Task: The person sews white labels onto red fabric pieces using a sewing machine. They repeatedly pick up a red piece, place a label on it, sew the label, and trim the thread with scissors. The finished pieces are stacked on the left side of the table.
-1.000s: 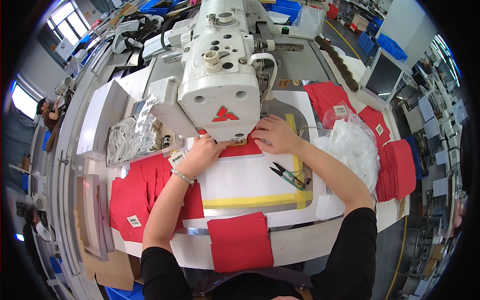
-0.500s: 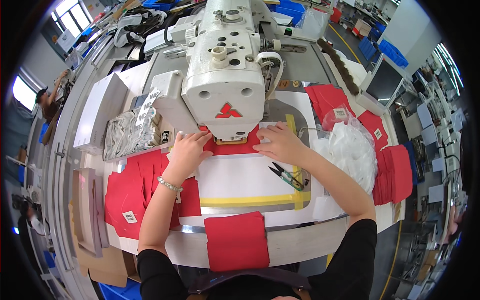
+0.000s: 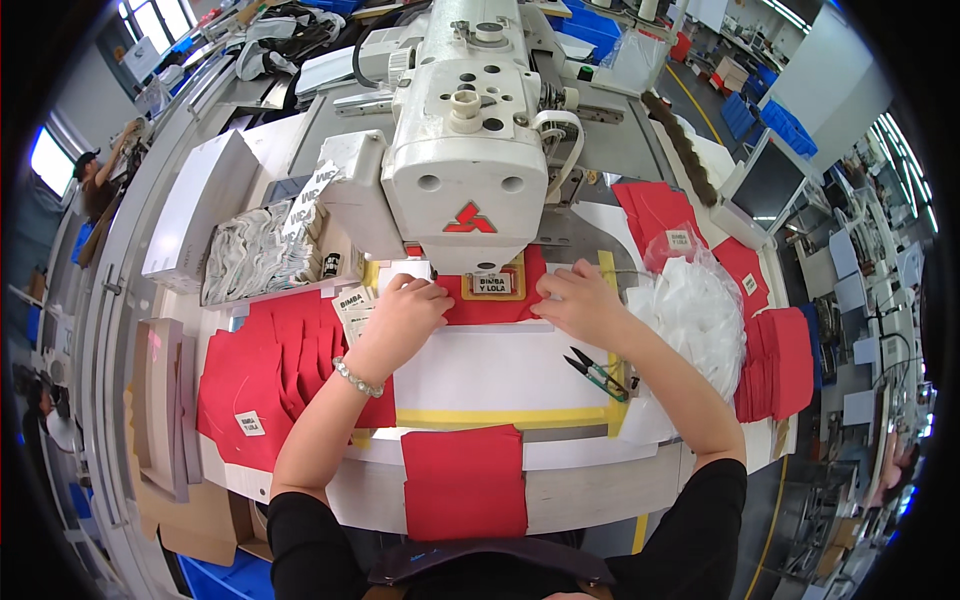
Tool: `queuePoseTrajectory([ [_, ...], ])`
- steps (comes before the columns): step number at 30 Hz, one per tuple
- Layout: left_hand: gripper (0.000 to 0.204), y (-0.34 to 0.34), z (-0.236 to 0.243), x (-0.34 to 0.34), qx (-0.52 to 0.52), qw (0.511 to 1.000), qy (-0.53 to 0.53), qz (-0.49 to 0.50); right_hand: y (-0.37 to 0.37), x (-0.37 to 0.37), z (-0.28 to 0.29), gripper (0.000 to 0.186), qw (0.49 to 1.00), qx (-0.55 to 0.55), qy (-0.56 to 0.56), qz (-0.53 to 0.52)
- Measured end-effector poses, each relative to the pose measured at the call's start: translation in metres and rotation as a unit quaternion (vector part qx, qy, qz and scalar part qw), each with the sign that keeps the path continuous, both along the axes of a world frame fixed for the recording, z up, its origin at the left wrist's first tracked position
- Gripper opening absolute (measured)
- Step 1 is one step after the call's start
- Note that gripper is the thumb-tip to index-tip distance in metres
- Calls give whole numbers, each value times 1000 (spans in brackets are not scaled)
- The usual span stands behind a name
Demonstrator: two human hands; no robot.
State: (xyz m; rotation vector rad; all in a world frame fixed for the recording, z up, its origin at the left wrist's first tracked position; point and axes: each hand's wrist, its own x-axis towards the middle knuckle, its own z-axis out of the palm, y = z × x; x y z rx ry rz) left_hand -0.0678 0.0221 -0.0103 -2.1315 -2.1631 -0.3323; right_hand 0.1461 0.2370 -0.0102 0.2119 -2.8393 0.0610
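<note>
A red fabric piece point(image 3: 488, 313) lies below the head of a white sewing machine point(image 3: 465, 160). On it, a brass-coloured frame point(image 3: 519, 277) surrounds a pale printed label point(image 3: 492, 284). My left hand point(image 3: 405, 318), fingers curled, grips the fabric's left edge. At the right edge, my right hand point(image 3: 583, 308) holds the cloth between bent fingers and thumb; the fingertips' undersides are hidden. Green-handled thread snips point(image 3: 598, 376) rest near my right wrist. Loose pale labels point(image 3: 354, 312) lie beside my left hand.
Red fabric pieces are stacked at left point(image 3: 265, 385), at the front edge point(image 3: 464, 483) and at right point(image 3: 780, 365). A box of folded label strips point(image 3: 262, 252) stands left of the machine. White pieces in a clear bag point(image 3: 690, 320) sit right. A small monitor point(image 3: 765, 180) stands beyond.
Both hands and the red fabric have come slightly toward me, out from under the machine head. The label inside the brass-coloured frame now shows. The whole view has shifted a little.
</note>
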Motion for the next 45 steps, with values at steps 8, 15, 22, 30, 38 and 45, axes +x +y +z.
queuePoseTrajectory([
  [8, 23, 5, -16, 23, 99, 995, -11, 0, -5, -1, -6, 8, 984, -162, 65, -37],
  [15, 21, 10, -28, 30, 164, 984, 34, -67, -18, 14, 9, 7, 985, -160, 49, -27],
  [22, 22, 1, -17, 34, 163, 981, 61, -88, -45, 29, 12, 12, 984, -158, 76, 1],
  [30, 15, -56, 10, 78, 167, 966, 73, -185, -95, 89, 18, 20, 988, -123, 88, 31],
  [38, 9, -90, 6, 110, 118, 971, 60, -197, -92, 99, 16, 37, 976, -47, 40, -210],
  [45, 10, -100, -2, 119, 117, 975, 61, -178, -70, 105, -12, 31, 957, -94, -38, -273],
])
